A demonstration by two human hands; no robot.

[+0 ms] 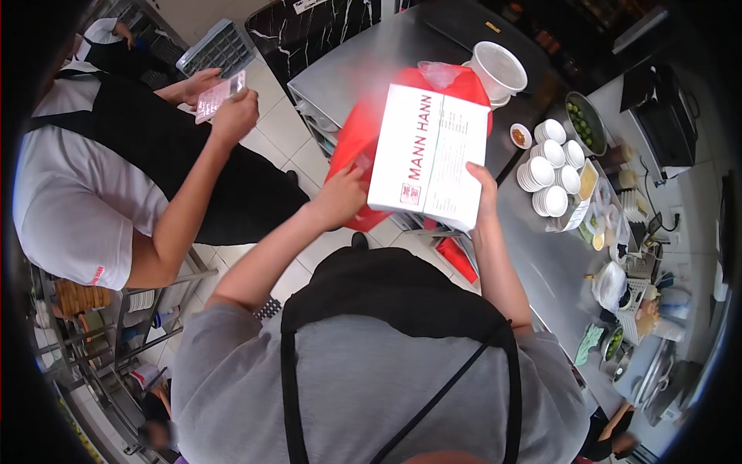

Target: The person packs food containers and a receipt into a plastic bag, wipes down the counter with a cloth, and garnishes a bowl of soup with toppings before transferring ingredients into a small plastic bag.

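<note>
A white takeout box (456, 147) printed "MANN HANN" in red is in front of me, tilted, above the edge of the steel counter. My right hand (485, 195) grips its right side, thumb on the top face. Behind and to the left of the box hangs a red plastic bag (357, 143). My left hand (345, 193) is closed on the bag's near edge, with some fingers hidden by the plastic. How far the box is inside the bag cannot be made out.
Along the steel counter (533, 267) stand stacked white cups (550, 155), a bowl of green limes (585, 124), a small dish (520, 136) and a white tub (499, 69). A co-worker in a black apron (170, 147) stands at left holding a pink slip (220, 98).
</note>
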